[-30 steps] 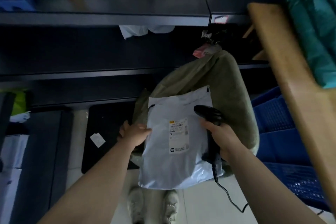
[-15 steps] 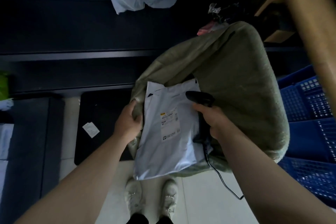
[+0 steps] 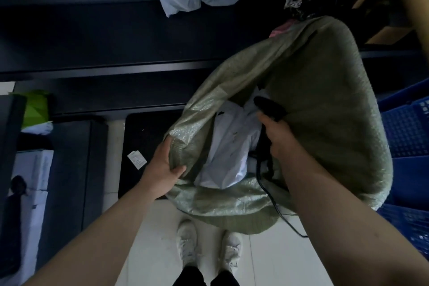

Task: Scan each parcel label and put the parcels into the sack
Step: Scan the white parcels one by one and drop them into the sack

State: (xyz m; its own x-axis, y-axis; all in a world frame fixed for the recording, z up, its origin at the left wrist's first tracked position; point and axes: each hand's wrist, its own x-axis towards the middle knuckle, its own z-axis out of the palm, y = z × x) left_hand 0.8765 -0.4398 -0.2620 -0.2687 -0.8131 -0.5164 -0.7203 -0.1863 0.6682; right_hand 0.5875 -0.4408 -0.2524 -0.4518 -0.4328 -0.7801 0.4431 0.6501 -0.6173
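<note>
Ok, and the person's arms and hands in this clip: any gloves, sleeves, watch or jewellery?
No gloves: the left hand and the right hand are both bare. The left forearm and right forearm are bare too, all the way to the frame edge, so no sleeve shows. No watch, wristband or ring is visible, though the light is dim.

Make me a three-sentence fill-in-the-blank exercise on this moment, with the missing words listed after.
1. The left hand grips the rim of the ____ sack.
2. The white parcel lies ____ the sack's open mouth.
3. The right hand holds a corded scanner whose colour is ____.

Missing words: green; inside; black.
</note>
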